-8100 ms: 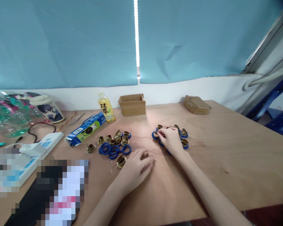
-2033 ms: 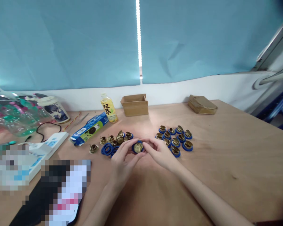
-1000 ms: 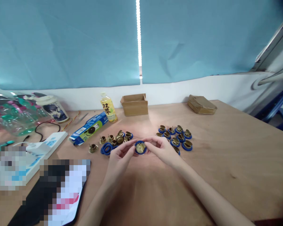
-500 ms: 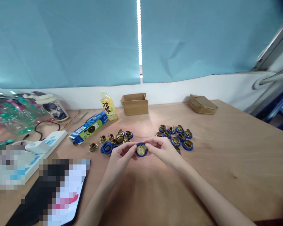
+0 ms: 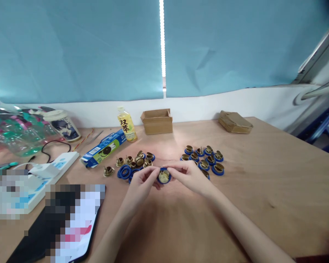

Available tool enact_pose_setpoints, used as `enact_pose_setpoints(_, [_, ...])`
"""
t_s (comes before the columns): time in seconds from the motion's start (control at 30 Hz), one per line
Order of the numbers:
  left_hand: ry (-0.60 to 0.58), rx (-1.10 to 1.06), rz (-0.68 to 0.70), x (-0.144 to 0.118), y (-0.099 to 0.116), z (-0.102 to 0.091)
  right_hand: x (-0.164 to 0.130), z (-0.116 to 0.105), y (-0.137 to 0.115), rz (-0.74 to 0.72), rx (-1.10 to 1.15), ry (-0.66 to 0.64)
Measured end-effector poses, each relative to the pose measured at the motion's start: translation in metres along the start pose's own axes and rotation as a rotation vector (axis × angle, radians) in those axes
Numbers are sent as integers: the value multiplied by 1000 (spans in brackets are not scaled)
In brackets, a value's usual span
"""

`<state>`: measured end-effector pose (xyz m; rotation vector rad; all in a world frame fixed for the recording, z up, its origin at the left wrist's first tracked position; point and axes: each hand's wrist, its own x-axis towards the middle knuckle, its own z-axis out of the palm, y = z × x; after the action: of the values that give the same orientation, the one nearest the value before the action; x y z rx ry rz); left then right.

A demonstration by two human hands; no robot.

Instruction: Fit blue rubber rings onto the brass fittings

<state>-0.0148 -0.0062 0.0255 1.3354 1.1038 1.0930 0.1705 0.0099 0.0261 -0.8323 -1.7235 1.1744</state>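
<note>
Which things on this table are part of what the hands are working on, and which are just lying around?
In use: left hand, right hand, brass piece in blue ring, loose blue rings, loose brass pieces, ringed pieces.

Lying about: drink bottle, open carton, snack box, power strip.

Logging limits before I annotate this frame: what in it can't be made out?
Head view only.
- Brass part in a blue ring: fingertips of the left hand and right hand cover its edges; whether it is seated cannot be told.
- Items at lower left: pixelated.
- Blue and brass pieces in the right group: too small for detail; the right hand hides some.
- Clear bottles: cut off by the left edge.
</note>
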Motion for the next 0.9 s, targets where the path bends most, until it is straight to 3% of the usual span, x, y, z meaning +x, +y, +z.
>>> enact_pose_setpoints(0.33, [64,60,93,0,-4,0,0,-2,-3,22,84,-100])
enact_pose_setpoints(0.63, [84,109,113,0,-4,1,-1,-1,-7,-106,-112,-122])
enact_pose_setpoints(0.9, [141,238,142,-4,-7,2,-2,-1,-9,-137,-289,-105])
